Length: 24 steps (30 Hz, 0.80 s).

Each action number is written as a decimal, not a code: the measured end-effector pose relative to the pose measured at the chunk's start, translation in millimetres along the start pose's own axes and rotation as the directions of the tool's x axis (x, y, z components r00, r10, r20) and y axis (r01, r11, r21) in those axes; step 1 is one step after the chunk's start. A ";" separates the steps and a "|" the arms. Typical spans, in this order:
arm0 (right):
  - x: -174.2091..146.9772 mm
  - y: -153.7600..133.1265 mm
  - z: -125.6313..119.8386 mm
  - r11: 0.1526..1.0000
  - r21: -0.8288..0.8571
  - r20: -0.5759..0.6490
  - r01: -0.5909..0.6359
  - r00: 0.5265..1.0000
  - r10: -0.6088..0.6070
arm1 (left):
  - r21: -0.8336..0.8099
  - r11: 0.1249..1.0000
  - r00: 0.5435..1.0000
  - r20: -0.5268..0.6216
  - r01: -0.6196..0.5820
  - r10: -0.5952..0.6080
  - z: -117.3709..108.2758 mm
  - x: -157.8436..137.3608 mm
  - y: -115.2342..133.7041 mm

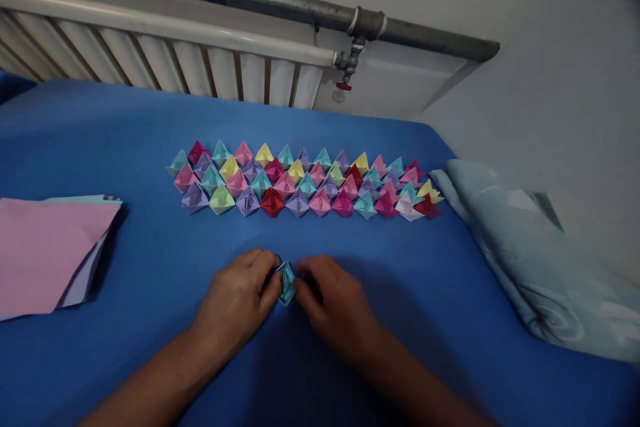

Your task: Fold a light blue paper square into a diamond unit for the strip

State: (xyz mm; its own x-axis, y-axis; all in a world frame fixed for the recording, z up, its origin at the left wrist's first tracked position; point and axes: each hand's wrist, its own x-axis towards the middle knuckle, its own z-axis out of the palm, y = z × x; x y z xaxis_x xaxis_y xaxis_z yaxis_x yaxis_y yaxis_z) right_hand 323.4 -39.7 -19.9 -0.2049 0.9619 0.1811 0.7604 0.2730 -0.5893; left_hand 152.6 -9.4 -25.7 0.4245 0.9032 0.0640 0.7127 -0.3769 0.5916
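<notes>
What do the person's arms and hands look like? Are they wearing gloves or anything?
No gloves! The left hand and right hand are both bare, with ordinary fingers and thumbs. The left forearm and right forearm show no sleeves, watch or bracelet. It's too dim to be sure about rings.

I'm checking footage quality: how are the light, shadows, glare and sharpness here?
Head view: dim light, with a dark upper right corner; head view: soft shadows on the blue surface, right of the right hand and beside the paper stack; head view: a mild sheen on the metal pipe, no harsh glare; head view: fine creases on the teal paper piece look soft.
</notes>
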 end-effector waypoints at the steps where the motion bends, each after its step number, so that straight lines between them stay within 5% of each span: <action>1: 1.4 0.3 1.0 1.000 -0.007 -0.001 -0.010 1.000 0.010 | 0.006 1.000 1.000 -0.001 -0.003 0.003 0.3 -0.1 -0.2; 17: 12.0 -5.4 6.4 0.981 -0.169 0.059 -0.099 0.992 0.110 | 0.089 0.994 0.997 0.013 -0.071 0.071 1.7 1.6 -2.7; 24: 13.9 -5.1 2.5 0.980 -0.073 0.100 -0.184 0.976 0.191 | 0.068 0.995 0.997 0.022 -0.074 0.072 2.0 3.2 -5.2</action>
State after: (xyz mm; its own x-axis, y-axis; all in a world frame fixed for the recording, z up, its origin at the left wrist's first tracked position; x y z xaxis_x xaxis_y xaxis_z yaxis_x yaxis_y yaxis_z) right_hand 315.1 -27.7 -16.3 -0.1165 0.9931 -0.0149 0.8283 0.0889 -0.5532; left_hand 151.3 -5.0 -30.2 0.4870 0.8689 0.0891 0.7157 -0.4554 0.5295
